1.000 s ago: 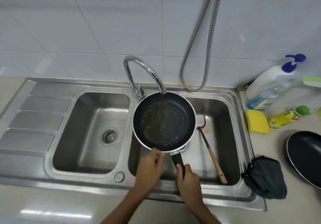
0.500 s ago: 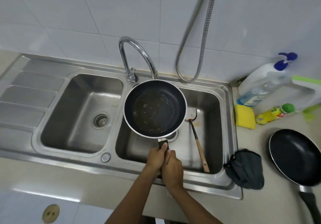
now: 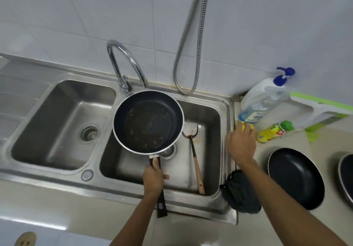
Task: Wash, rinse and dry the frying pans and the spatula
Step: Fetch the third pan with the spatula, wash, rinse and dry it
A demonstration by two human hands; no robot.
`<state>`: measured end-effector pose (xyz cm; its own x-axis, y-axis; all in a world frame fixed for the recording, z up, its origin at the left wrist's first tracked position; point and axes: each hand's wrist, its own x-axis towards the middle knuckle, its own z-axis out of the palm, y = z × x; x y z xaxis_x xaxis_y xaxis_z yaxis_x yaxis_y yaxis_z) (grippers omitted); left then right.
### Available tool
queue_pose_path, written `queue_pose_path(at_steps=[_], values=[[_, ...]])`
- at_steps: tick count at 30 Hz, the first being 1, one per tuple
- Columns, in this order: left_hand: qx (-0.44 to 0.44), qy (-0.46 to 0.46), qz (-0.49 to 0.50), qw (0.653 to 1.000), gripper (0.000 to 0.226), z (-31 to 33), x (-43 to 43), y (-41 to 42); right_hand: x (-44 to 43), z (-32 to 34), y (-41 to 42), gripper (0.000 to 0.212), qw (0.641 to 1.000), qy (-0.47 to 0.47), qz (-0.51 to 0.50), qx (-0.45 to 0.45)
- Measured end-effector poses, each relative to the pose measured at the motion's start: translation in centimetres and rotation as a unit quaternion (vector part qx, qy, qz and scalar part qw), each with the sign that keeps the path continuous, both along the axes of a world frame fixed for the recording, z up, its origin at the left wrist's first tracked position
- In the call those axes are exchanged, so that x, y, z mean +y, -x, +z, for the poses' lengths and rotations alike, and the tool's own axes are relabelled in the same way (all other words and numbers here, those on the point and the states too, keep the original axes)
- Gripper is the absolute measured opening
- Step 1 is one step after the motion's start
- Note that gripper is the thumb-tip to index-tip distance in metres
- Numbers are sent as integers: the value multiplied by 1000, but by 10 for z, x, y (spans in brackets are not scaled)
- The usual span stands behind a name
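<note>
Frying pan (image 3: 148,121), greasy inside, hangs roughly level over the right basin of the sink (image 3: 210,112). The left hand (image 3: 153,177) is wrapped round its handle close to the bowl. The right hand (image 3: 241,144) reaches palm-down over the yellow sponge (image 3: 246,126) on the counter; I cannot tell whether its fingers have closed on it. Best to hold the pan level over the basin and take the sponge in a full grip before scrubbing.

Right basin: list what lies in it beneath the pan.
A spatula lies there, blade end beside the pan, handle toward the near wall. The drain strainer peeks from under the pan's rim. The basin floor beneath the pan is hidden.
</note>
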<state>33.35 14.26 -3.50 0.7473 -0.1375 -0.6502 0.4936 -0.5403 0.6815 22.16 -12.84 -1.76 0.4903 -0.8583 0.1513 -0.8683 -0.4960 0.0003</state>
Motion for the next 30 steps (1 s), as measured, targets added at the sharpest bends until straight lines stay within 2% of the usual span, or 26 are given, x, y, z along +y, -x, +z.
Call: queue_pose_path(at_steps=[4, 9, 12, 15, 18, 21, 23, 27, 30], values=[[-45, -66, 6, 997, 59, 12, -5, 4, -29, -23, 21, 34, 997, -22, -6, 72], [-70, -117, -20, 990, 57, 16, -6, 5, -24, -16, 20, 29, 988, -145, -55, 5], [-78, -183, -81, 977, 52, 16, -5, 5, -27, -4, 19, 23, 989, -143, -32, -20], [-81, -211, -101, 969, 49, 16, -6, 2, -9, 11, 7, 23, 986, -112, 66, -105], [-75, -202, -95, 972, 48, 15, -6, 0, 40, 23, -32, 30, 938, -121, 290, -145], [-63, -178, -79, 979, 47, 10, -6, -2, 77, 9, -90, 35, 881, -131, 452, -50], [-55, -167, -65, 982, 47, 8, -8, -3, 98, -6, -127, 44, 855, -158, 493, 36], [-51, -159, -45, 985, 46, 6, -8, -3, 124, -30, -177, 79, 786, -200, 541, 222], [-44, -156, -40, 986, 46, 8, -8, -5, 121, -38, -211, 66, 790, -180, 536, 238]])
